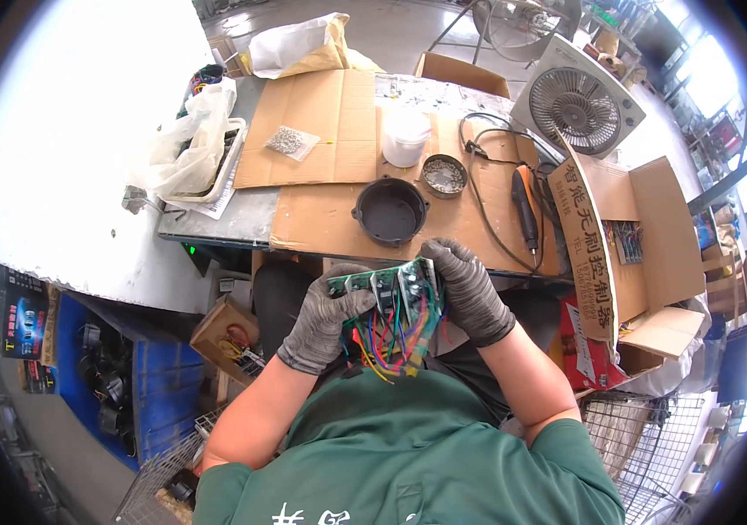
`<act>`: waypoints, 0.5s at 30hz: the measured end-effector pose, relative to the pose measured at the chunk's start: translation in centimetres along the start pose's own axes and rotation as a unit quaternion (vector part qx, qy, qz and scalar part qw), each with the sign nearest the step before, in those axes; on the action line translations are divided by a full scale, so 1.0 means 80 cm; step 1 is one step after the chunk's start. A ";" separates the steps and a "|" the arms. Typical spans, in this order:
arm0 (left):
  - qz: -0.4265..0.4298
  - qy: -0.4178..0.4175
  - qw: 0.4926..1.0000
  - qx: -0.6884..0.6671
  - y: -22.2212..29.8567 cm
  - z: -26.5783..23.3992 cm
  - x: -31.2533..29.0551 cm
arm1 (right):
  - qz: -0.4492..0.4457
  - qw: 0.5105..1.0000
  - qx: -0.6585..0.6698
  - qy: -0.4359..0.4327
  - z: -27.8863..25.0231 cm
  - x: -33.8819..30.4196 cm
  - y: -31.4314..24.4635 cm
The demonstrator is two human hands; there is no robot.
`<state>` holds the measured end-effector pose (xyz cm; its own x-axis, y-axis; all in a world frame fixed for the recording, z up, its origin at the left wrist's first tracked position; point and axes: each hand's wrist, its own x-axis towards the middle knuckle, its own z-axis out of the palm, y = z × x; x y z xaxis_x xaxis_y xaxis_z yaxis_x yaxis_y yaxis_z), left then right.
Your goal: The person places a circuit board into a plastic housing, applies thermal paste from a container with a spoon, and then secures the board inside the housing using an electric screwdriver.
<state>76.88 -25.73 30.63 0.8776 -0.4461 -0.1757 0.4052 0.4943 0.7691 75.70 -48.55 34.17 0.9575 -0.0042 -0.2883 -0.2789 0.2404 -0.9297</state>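
Observation:
I hold a green circuit board (388,289) in front of my chest, just below the table edge. A bundle of coloured wires (393,339) hangs from its underside. My left hand (325,317), in a grey glove, grips the board's left end. My right hand (469,289), also gloved, holds the board's right edge with the fingers curled over its top. Just beyond the board, a round black housing (390,211) lies on the cardboard-covered table (321,219).
On the table: a small tin of screws (444,174), a white plastic tub (406,136), a bag of small parts (290,141), an orange-handled electric screwdriver (525,206) with cable. A fan (577,105) and open cardboard box (645,236) stand at right. Blue crate (141,376) at left.

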 end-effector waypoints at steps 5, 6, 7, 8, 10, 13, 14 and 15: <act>-0.060 -0.032 0.991 -0.112 -0.006 -0.003 0.012 | 0.086 0.937 0.339 -0.019 -0.007 0.011 0.018; -0.071 -0.053 0.988 -0.126 -0.003 -0.010 0.018 | 0.078 0.922 0.380 0.008 -0.030 0.021 0.037; -0.067 -0.002 0.988 -0.141 0.003 -0.019 0.021 | 0.064 0.917 0.393 -0.029 -0.035 0.017 0.026; -0.080 0.046 0.986 -0.138 0.008 -0.035 0.032 | 0.064 0.910 0.406 -0.052 -0.051 0.019 0.021; -0.029 0.044 0.996 -0.078 0.027 -0.074 0.060 | 0.030 0.915 0.402 0.017 -0.064 0.017 0.018; 0.081 0.132 0.985 0.078 0.051 -0.174 0.112 | 0.034 0.912 0.407 0.028 -0.060 0.012 0.004; 0.102 0.213 0.965 0.116 0.057 -0.207 0.131 | 0.048 0.909 0.410 0.054 -0.055 0.012 0.003; 0.127 0.229 0.942 0.211 0.073 -0.224 0.148 | 0.045 0.906 0.416 0.059 -0.052 0.014 0.005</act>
<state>94.19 -14.75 22.00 0.9902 0.0629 -0.1250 0.1138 0.1579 0.9809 76.34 -52.51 32.51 0.9051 -0.0397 -0.4233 -0.1572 0.8938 -0.4200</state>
